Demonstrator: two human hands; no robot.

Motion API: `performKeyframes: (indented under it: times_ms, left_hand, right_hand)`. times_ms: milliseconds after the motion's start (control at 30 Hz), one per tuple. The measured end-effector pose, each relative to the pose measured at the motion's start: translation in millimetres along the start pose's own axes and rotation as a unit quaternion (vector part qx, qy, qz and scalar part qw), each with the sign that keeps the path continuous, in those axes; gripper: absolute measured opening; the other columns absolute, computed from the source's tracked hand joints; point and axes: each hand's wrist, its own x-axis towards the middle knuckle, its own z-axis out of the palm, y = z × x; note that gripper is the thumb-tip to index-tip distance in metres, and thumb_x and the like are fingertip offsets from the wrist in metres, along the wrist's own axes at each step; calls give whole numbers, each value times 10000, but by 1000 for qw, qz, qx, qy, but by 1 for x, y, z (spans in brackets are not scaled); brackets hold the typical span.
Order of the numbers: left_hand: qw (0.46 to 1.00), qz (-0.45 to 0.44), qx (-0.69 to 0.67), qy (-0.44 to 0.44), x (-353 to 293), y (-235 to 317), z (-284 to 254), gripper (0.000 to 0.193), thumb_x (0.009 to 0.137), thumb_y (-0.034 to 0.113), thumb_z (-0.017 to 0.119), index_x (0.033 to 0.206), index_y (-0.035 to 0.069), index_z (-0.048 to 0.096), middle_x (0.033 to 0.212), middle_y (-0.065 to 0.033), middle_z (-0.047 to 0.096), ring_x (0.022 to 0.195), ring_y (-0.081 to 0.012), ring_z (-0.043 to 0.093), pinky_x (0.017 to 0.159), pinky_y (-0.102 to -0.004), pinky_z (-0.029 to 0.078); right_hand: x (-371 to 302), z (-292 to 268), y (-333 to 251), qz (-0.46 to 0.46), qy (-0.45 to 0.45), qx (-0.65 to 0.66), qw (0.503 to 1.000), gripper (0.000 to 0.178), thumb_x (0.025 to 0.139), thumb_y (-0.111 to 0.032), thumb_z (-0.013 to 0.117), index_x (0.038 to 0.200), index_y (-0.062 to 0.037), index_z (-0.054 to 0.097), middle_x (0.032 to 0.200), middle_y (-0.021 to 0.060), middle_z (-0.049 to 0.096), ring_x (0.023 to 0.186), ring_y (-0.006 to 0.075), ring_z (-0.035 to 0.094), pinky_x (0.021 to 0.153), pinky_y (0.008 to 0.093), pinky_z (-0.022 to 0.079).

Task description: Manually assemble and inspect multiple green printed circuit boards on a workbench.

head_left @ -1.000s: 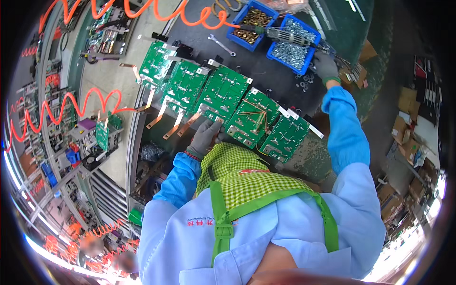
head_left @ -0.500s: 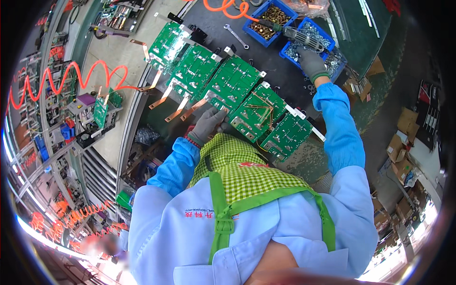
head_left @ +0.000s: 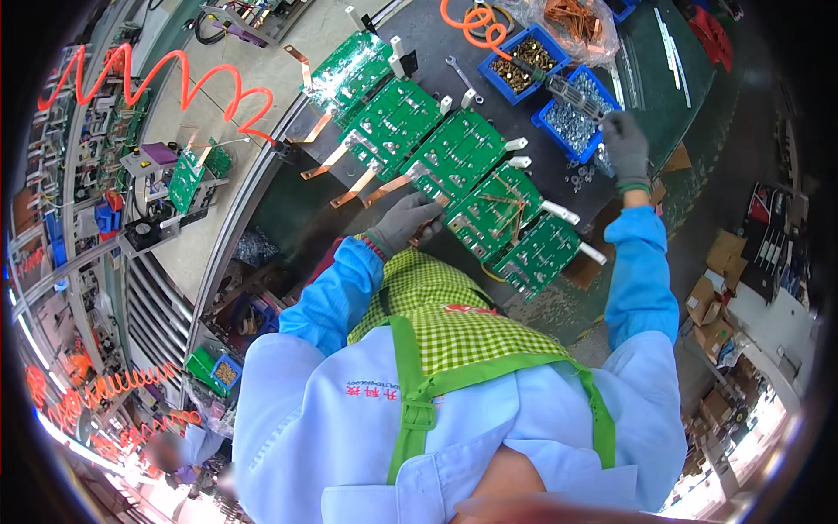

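Several green circuit boards (head_left: 458, 155) lie in a slanting row on the dark table, with copper strips (head_left: 325, 162) jutting from their left ends. My left hand (head_left: 404, 223), in a grey glove, is at the near edge of the middle board. Its fingers are bent together by the board's corner; a bit of copper colour shows under them, but what they grip is unclear. My right hand (head_left: 626, 150), also gloved, is closed at the right end of a blue bin of small silvery hardware (head_left: 572, 118). Its curled fingertips are hidden. A power screwdriver (head_left: 576, 96) rests across the bins beside it.
Another blue bin holds brass-coloured screws (head_left: 522, 65). A wrench (head_left: 463, 77) lies left of it, and loose washers (head_left: 578, 181) are scattered nearby. An orange coiled hose (head_left: 476, 22) runs to the screwdriver. A clear bag of copper parts (head_left: 576, 26) sits behind the bins.
My right hand has come out from under the screwdriver and moved to the right end of the bin. My left hand stays by the middle board. The whole view has shifted slightly.
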Motion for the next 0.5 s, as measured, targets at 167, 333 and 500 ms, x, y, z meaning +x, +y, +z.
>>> performKeyframes:
  times_ms: [167, 333, 500]
  left_hand:
    - [999, 10, -47, -10, -3, 0, -5, 180, 888, 192, 597, 902, 26, 530, 708, -28, 538, 521, -66, 507, 428, -194, 405]
    - [999, 7, -29, -23, -2, 8, 1, 191, 891, 196, 591, 927, 24, 517, 743, -52, 532, 523, -65, 494, 431, -176, 390]
    - [996, 40, -67, -49, 5, -3, 0, 179, 890, 192, 583, 924, 32, 509, 764, -47, 526, 556, -54, 485, 459, -159, 389]
  right_hand:
    - [-67, -22, -180, 91, -81, 342, 932, 149, 848, -125, 617, 966, -35, 605, 817, 76, 624, 748, 152, 597, 658, 296, 480]
    - [-126, 74, -219, -56, -131, 259, 955, 145, 813, -108, 615, 946, -51, 594, 896, 141, 614, 796, 319, 605, 709, 382, 485]
    - [-129, 120, -204, -50, -158, 170, 971, 169, 829, -147, 607, 953, -34, 585, 858, 138, 620, 775, 303, 612, 689, 374, 488]
